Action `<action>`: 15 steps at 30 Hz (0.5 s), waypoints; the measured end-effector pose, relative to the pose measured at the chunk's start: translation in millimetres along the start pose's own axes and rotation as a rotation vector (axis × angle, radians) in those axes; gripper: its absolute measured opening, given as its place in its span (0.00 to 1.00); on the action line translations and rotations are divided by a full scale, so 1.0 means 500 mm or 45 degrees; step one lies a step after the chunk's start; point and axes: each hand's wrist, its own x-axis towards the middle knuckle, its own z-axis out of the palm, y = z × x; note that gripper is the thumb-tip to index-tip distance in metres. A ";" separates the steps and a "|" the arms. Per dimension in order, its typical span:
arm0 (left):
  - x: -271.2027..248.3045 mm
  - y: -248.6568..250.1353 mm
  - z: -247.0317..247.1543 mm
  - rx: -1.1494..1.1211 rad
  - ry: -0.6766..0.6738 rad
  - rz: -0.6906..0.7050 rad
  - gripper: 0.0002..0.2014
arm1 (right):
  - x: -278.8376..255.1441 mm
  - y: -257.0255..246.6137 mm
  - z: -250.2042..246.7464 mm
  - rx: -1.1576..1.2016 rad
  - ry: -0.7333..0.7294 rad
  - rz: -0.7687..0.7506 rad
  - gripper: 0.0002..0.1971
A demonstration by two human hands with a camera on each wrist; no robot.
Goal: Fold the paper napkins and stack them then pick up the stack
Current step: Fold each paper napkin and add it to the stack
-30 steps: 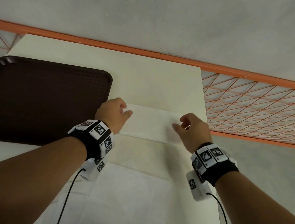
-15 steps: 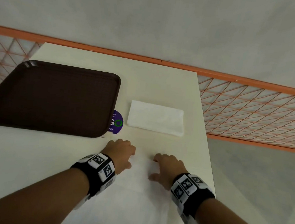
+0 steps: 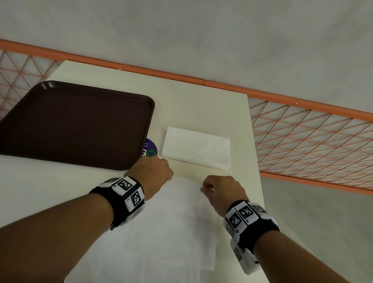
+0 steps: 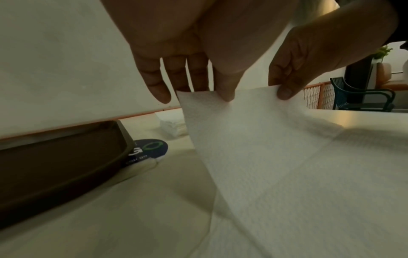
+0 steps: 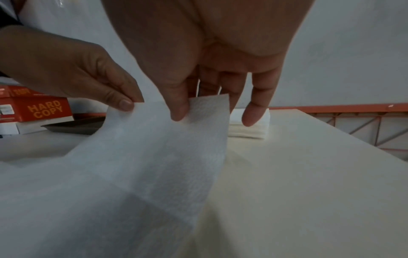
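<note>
A white unfolded napkin (image 3: 182, 208) lies on the table's near half, its far edge lifted off the surface. My left hand (image 3: 155, 172) pinches the napkin's far left corner (image 4: 198, 101) between thumb and fingers. My right hand (image 3: 219, 189) pinches its far right corner (image 5: 207, 108) the same way. Beyond both hands a stack of folded white napkins (image 3: 197, 147) rests flat on the table, also visible as a low pile (image 5: 249, 125) in the right wrist view. More white napkins (image 3: 147, 273) lie spread under my forearms.
A dark brown tray (image 3: 70, 123) sits at the left on the cream table (image 3: 206, 107), with a purple round sticker (image 3: 150, 149) by its right rim. Orange mesh railing (image 3: 316, 143) borders the table at the right. Red boxes (image 5: 35, 108) stand further left.
Both hands left the folded stack, drew back toward me and took hold of the far corners of the unfolded napkin, lifting its edge.
</note>
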 end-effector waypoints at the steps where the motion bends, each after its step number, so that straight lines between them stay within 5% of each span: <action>1: -0.005 -0.001 -0.005 -0.009 0.008 0.018 0.15 | -0.004 0.000 -0.005 0.008 0.018 -0.012 0.09; 9: -0.084 0.000 -0.039 -0.215 0.034 0.129 0.16 | -0.071 -0.009 -0.023 -0.062 0.034 -0.220 0.06; 15: -0.146 0.038 0.011 -0.354 -0.114 0.177 0.14 | -0.140 -0.013 0.050 -0.156 -0.098 -0.320 0.08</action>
